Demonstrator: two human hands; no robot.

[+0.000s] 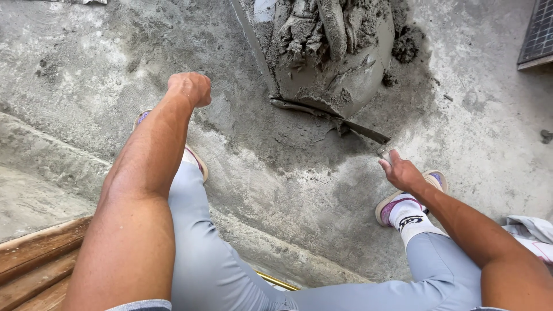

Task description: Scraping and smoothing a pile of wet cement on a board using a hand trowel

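Right hand (pixel 403 173): fingers closed round the trowel's handle end, low beside the right foot.
Left hand (pixel 191 87): clenched in a loose fist, empty, raised over the concrete floor (pixel 103 69).
Trowel (pixel 334 118): blade lies flat, tucked under the wet mortar heap (pixel 331 52); runs from the fingers up-left.
Handling: likely stiff steel, gritty and slick with mortar; heavy once loaded; best gripped at the handle.

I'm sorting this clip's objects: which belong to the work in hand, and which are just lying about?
In use:
- trowel, handle in the right hand
- mound of wet mortar
- left hand, closed, holding nothing visible

Lying about:
- wooden boards
- metal grate
- white cloth
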